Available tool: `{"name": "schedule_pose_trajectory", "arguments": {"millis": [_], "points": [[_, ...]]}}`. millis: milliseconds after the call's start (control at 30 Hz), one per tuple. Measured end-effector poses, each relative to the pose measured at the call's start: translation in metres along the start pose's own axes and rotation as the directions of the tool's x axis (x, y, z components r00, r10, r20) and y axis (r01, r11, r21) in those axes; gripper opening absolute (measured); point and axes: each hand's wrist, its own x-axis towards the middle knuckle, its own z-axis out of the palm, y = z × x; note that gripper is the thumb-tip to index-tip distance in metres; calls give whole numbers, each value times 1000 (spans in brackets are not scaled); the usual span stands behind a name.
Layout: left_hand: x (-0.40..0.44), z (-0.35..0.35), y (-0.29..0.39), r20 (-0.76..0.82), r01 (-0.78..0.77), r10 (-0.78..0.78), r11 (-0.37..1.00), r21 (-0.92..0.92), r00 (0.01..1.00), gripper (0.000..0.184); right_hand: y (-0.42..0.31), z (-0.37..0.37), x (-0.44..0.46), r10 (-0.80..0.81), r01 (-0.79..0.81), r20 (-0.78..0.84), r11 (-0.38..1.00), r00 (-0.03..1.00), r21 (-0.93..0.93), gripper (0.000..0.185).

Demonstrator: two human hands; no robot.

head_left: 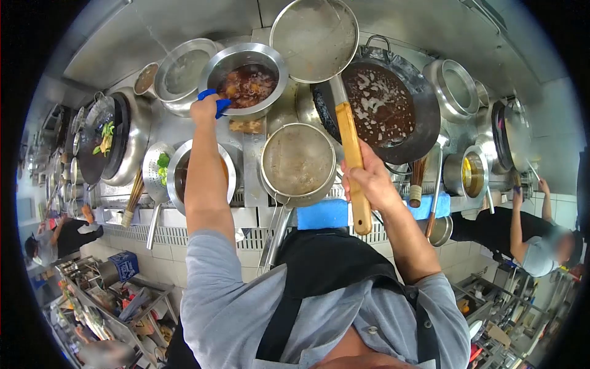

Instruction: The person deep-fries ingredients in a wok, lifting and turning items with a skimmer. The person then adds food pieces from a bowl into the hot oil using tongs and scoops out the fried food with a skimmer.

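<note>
My left hand is closed on a folded blue cloth against the near-left rim of a steel basin. Dark broth with pieces of food fills part of this basin. My right hand is wrapped round the wooden handle of a large round mesh strainer. The strainer's head is up at the back, between the basin and a black wok. Inside the wok is dark brown liquid with pale foam.
Near the front edge stands a pot with a mesh sieve. To its left are a steel bowl and a perforated ladle with greens. Blue cloths lie along the counter edge. Another person works at the right.
</note>
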Motion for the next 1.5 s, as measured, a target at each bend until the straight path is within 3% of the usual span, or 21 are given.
{"name": "schedule_pose_trajectory", "arguments": {"millis": [67,100,233,333,433,533,567,667,700,800,900,1100,1200,1500], "points": [[-31,-6,38,-55,-61,65,996,69,996,30,8,1,-2,-29,29,11,997,1000,73,75],[-27,-8,43,-22,-36,35,998,-46,999,34,10,0,-1,-41,40,17,996,999,86,77],[-24,-20,70,25,-105,105,994,26,994,37,9,-13,-16,-94,89,25,984,995,154,76],[-52,-17,97,-110,-118,132,985,125,985,37,8,-29,-29,-116,103,49,970,992,219,74],[-64,-16,109,-135,-141,142,990,24,981,39,5,-49,-47,-135,114,68,961,989,250,76],[-84,-8,137,-136,-201,216,973,117,967,36,6,-69,-72,-120,90,80,948,990,305,74],[-125,-5,159,-86,-300,323,932,204,943,40,8,-77,-80,-120,90,78,946,990,312,74],[-87,3,171,-86,-210,271,879,427,959,43,20,-92,-108,-119,93,56,935,991,343,74],[-96,10,179,-97,-289,395,798,529,914,43,23,-97,-118,-129,93,67,919,989,384,75],[-177,30,219,-17,-317,465,629,709,885,43,38,-114,-149,-98,74,39,911,994,405,74],[-192,58,240,160,-376,529,330,866,833,44,44,-127,-180,-91,62,47,904,995,423,75],[-269,119,254,327,-496,583,153,855,744,40,47,-141,-221,-86,71,17,899,996,432,74],[-312,145,251,307,-522,646,167,837,699,38,47,-142,-229,-81,90,-38,882,996,463,69],[-366,192,236,421,-627,746,-6,779,516,34,43,-156,-236,-43,40,-8,837,999,546,55]]}}
